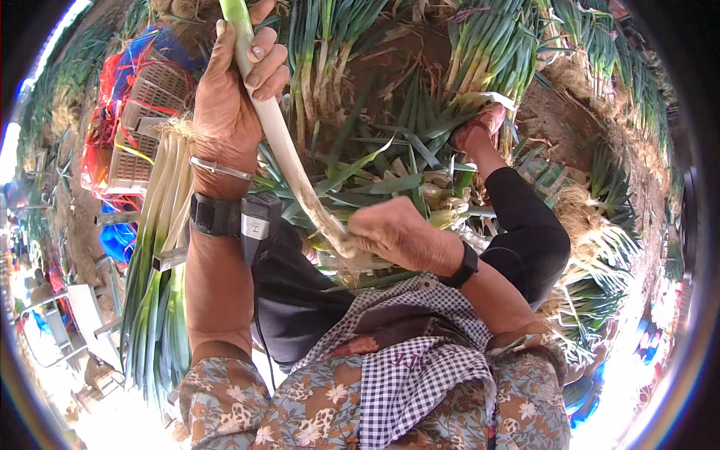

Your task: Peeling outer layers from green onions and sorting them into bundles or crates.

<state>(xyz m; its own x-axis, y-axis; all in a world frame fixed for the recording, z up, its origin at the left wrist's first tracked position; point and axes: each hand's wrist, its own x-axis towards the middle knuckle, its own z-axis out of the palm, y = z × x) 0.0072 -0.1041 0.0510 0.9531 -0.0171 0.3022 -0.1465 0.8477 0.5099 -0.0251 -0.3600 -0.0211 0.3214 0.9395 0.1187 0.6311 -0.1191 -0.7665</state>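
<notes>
My left hand (232, 105) is raised at the upper left, fingers wrapped around a long, thick green onion (289, 154). Its green top passes out of the picture, and the white shank slants down to the right. Brown soil marks the lower part of the shank near the roots. At that root end my right hand (409, 236) is closed, knuckles up, with its fingertips partly hidden against the onion. Left of my left forearm hangs a sorted bunch of green onions (161, 195), pale shanks up and green leaves down.
Loose leaves and trimmings (375, 187) cover the ground between my legs. Standing onion bundles (495, 52) are ahead, with rooty piles (592, 232) to the right. A beige plastic basket (135, 161) with red and blue ties and a metal frame (169, 259) are at left.
</notes>
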